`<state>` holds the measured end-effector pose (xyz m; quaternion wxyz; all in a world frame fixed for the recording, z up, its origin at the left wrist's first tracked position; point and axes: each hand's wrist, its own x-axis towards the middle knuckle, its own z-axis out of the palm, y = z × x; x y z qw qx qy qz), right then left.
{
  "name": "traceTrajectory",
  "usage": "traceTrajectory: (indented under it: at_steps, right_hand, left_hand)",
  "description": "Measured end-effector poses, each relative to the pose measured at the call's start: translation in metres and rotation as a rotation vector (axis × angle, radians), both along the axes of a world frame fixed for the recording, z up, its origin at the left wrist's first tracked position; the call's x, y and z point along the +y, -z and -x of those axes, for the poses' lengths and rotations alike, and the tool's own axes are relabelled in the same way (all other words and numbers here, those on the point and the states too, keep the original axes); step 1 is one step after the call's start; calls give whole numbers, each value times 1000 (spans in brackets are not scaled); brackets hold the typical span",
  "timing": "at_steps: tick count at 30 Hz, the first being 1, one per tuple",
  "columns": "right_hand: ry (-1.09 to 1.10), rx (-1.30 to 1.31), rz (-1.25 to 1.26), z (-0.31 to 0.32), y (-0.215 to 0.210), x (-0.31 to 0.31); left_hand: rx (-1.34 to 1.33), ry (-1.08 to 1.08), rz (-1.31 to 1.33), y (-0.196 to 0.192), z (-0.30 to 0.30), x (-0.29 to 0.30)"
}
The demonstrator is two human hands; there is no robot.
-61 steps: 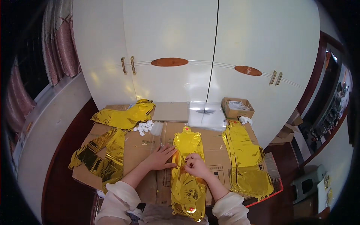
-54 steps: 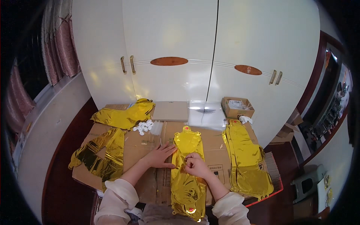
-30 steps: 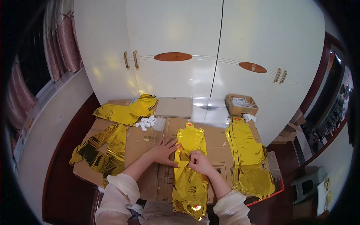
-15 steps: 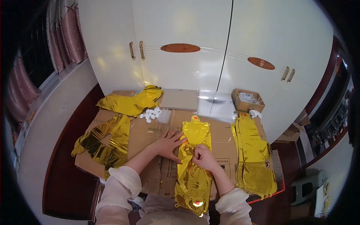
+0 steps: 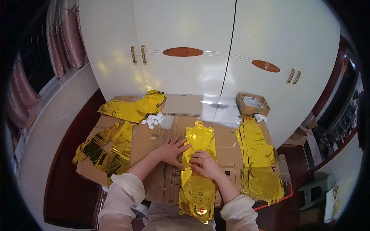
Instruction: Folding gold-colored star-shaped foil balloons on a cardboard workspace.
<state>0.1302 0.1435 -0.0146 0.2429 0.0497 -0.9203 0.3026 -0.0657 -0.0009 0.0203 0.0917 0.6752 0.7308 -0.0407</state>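
A long gold foil balloon [image 5: 198,188], flat and uninflated, lies lengthwise in front of me on a cardboard sheet [image 5: 152,169]. My left hand [image 5: 171,152] is open, its fingers spread, with the fingertips at the balloon's left edge and the palm over the cardboard. On the middle of the same balloon rests my right hand [image 5: 206,164]. Its fingers point left over the foil and are apart, with nothing visible between them. The balloon's near end hangs toward my lap.
More flat gold foil balloons lie at the left [image 5: 119,148], far left [image 5: 133,107] and right [image 5: 260,161]. Behind are small white pieces [image 5: 153,120], clear straws [image 5: 167,122], a grey-brown board [image 5: 182,104], clear plastic bags [image 5: 219,111] and a small cardboard box [image 5: 252,103]. White cabinets [image 5: 185,23] stand beyond.
My right hand has gone from a closed grip on the foil to fingers apart over it, a little lower and left. The balloon's middle looks flatter. My left hand stays nearly in place.
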Motion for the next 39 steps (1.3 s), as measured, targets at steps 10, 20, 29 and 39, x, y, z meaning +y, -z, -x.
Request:
traceTrajectory:
  at_steps: [10, 20, 29, 39]
  right_hand:
    - [14, -15, 8, 2, 7, -1]
    - [-6, -28, -4, 3, 8, -1]
    - [2, -90, -1, 0, 6, -2]
    - [103, -146, -387, -7, -25, -15]
  left_hand:
    - [33, 17, 1, -6, -2, 0]
    - [-21, -38, -27, 8, 26, 16]
    - [-33, -52, 3, 7, 35, 27]
    - [58, -61, 85, -2, 24, 29]
